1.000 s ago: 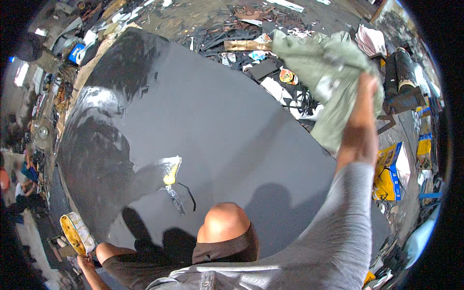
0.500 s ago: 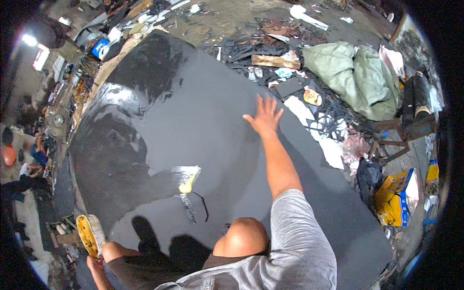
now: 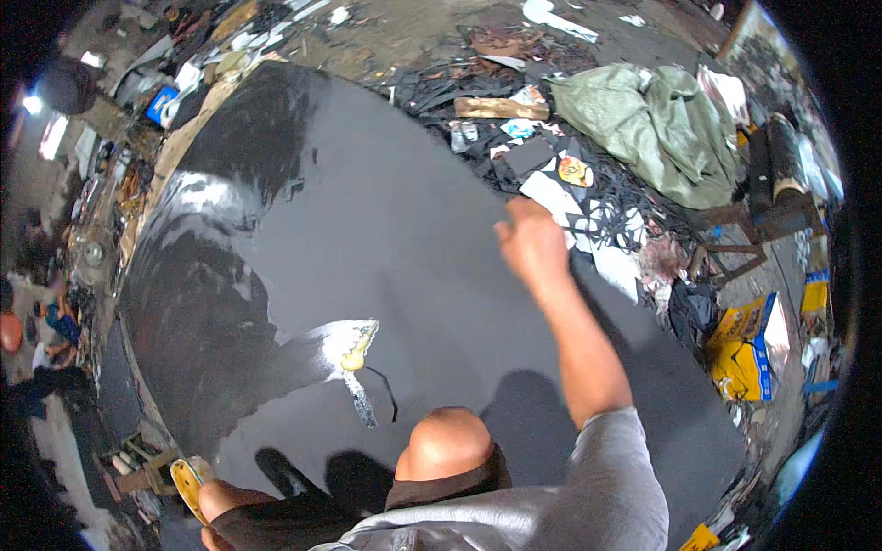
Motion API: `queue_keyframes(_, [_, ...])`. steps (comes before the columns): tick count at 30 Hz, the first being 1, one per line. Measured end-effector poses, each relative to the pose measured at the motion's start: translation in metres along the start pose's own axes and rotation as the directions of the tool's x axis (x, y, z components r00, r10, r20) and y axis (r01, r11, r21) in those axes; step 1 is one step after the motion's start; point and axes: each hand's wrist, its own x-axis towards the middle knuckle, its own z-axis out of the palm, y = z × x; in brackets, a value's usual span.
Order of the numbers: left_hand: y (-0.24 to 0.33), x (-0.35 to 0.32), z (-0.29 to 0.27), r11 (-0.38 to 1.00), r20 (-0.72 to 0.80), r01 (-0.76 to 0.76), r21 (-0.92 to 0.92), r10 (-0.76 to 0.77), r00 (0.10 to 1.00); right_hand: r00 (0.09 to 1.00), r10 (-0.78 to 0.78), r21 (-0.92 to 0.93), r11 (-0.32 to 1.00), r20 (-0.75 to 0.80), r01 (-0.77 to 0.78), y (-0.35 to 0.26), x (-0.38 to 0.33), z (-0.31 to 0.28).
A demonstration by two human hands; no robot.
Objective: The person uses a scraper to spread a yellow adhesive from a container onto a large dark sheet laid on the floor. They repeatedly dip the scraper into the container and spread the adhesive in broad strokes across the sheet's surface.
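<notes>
A large dark grey sheet (image 3: 413, 248) lies spread in front of me, with a glossy black wet-looking area on its left part. At the sheet's far right edge, my right hand (image 3: 535, 241) is bent over with fingers curled; what they close on, if anything, is hidden. My left hand (image 3: 215, 540), mostly cut off at the lower left, holds a yellow dark-spotted container (image 3: 187, 485) tilted beside my knee. On the sheet rests a brush-like tool (image 3: 362, 400) with a speckled grey handle, near a white fan-shaped patch and a yellow blob.
Past the right edge lie white scraps (image 3: 614, 268), tangled black strips, a wooden block (image 3: 502, 107) and a green tarp (image 3: 648, 129). A yellow and blue carton (image 3: 742, 354) stands at the right. Clutter lines the left side, where another person (image 3: 61, 323) is far off.
My right hand has gone from lying spread on the sheet to curled at its right edge. The container in my left hand has shifted lower and turned. The view has shifted slightly.
</notes>
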Motion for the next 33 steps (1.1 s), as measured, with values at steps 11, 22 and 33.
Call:
queue_keyframes(11, [-0.029, 0.012, 0.019, 0.994, 0.058, 0.088, -0.061, -0.084, 0.995, 0.975, -0.203, 0.177, 0.966, 0.087, 0.185, -0.144, -0.118, -0.048])
queue_keyframes(22, [-0.055, -0.006, -0.032, 0.961, 0.088, 0.18, -0.212, -0.164, 0.982, 0.985, 0.168, -0.295, 0.944, 0.045, -0.148, -0.027, 0.02, 0.06])
queue_keyframes(33, [-0.082, -0.054, -0.012, 0.938, 0.105, 0.254, -0.237, -0.236, 0.966, 0.651, 0.08, -0.149, 0.987, 0.755, 0.052, -0.064, 0.007, 0.195])
